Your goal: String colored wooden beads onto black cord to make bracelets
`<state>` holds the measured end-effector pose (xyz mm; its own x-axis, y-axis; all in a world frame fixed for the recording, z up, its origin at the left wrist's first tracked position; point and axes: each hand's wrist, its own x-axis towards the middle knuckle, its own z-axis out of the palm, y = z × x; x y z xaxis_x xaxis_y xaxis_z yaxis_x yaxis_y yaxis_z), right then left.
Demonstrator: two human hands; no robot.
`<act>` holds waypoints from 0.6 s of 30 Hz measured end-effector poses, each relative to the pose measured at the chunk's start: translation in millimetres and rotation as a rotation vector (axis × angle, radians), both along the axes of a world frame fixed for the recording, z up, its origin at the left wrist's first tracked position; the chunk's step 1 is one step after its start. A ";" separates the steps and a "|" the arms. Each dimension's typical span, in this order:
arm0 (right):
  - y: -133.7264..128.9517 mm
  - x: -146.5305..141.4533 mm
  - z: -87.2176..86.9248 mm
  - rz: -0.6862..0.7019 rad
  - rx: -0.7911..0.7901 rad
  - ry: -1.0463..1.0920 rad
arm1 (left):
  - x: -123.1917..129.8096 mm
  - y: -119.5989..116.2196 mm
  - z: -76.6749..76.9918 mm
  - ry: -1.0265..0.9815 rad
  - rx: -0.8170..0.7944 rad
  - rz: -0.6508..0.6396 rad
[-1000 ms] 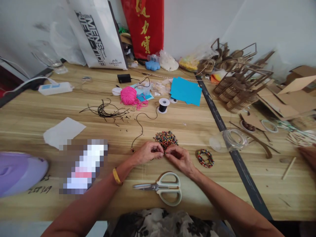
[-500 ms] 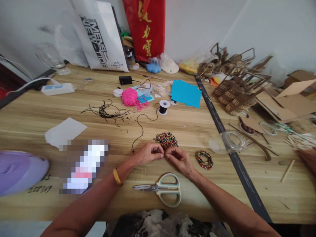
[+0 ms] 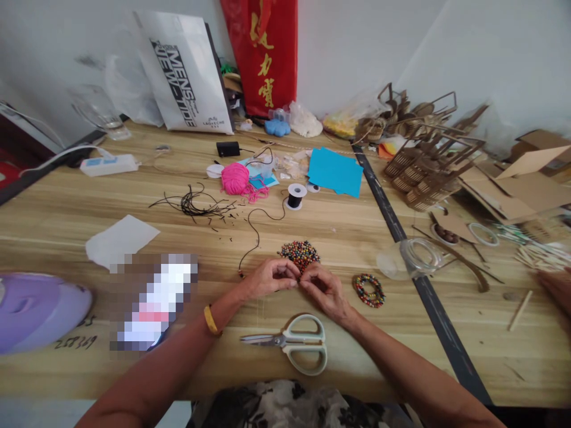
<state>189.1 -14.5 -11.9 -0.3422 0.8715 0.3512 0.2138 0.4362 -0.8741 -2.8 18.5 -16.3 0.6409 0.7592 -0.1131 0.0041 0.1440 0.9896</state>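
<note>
My left hand (image 3: 271, 278) is closed in a pinch just in front of a pile of small multicoloured beads (image 3: 300, 253). Thin black cord (image 3: 257, 232) winds from a white spool (image 3: 295, 196) towards this hand, carrying a bead or two near the wrist, and a dark bit of it shows under the fingers. Fingertip to fingertip with it, my right hand (image 3: 326, 291) also pinches; a tiny dark thing between the tips is too small to make out. A coil of strung beads (image 3: 370, 290) lies right of my right hand. White-handled scissors (image 3: 289, 340) rest below both hands.
A blurred-out phone (image 3: 156, 303) and a purple object (image 3: 42, 312) lie left. Pink yarn (image 3: 235, 178), black cord pieces (image 3: 191, 203) and blue sheets (image 3: 335, 171) are farther back. Brown baskets (image 3: 422, 172) stand right. Another person's hand (image 3: 555, 291) shows at the right edge.
The view has shifted slightly. My fingertips still meet before the bead pile, with the left fingers moved a little to the right.
</note>
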 end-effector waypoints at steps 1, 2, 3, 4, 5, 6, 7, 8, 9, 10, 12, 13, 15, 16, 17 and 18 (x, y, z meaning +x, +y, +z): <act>-0.2 0.2 0.2 -0.001 0.001 -0.002 | -0.1 -0.4 0.4 0.011 0.009 0.001; -0.5 0.5 0.1 -0.001 0.001 -0.004 | -0.3 -0.7 0.9 0.025 0.018 0.000; -0.8 0.9 0.0 0.000 -0.002 -0.004 | -0.7 -1.0 1.7 0.037 0.027 -0.004; -1.1 1.3 -0.4 0.001 -0.006 -0.001 | -1.3 -1.2 2.7 0.044 0.031 -0.011; -1.5 1.8 -0.9 0.000 -0.012 0.007 | -2.0 -1.3 3.9 0.047 0.032 -0.018; -1.8 2.2 -1.5 -0.002 -0.020 0.019 | -2.8 -1.2 5.4 0.051 0.029 -0.022; -2.2 2.6 -2.2 -0.005 -0.028 0.031 | -3.6 -0.9 7.3 0.057 0.026 -0.023; -2.5 2.9 -2.9 -0.008 -0.038 0.041 | -4.5 -0.4 9.4 0.067 0.027 -0.020; -2.7 3.1 -3.6 -0.009 -0.046 0.050 | -5.3 0.2 11.7 0.078 0.030 -0.018; -2.9 3.2 -4.2 -0.008 -0.055 0.056 | -6.1 0.9 14.0 0.091 0.036 -0.019; -3.1 3.1 -4.7 -0.002 -0.070 0.060 | -7.3 2.1 18.0 0.112 0.051 -0.030; -3.1 2.9 -4.5 -0.001 -0.073 0.061 | -7.6 2.6 19.3 0.118 0.056 -0.038; -3.0 2.2 -3.6 0.000 -0.065 0.059 | -7.7 2.7 20.0 0.124 0.058 -0.045; -2.9 1.8 -2.9 -0.001 -0.054 0.055 | -7.5 2.5 19.3 0.125 0.055 -0.041; -2.8 1.4 -2.1 -0.003 -0.041 0.048 | -7.0 2.1 18.0 0.124 0.049 -0.037; -2.7 1.1 -1.3 -0.004 -0.029 0.040 | -6.4 1.5 16.4 0.122 0.042 -0.035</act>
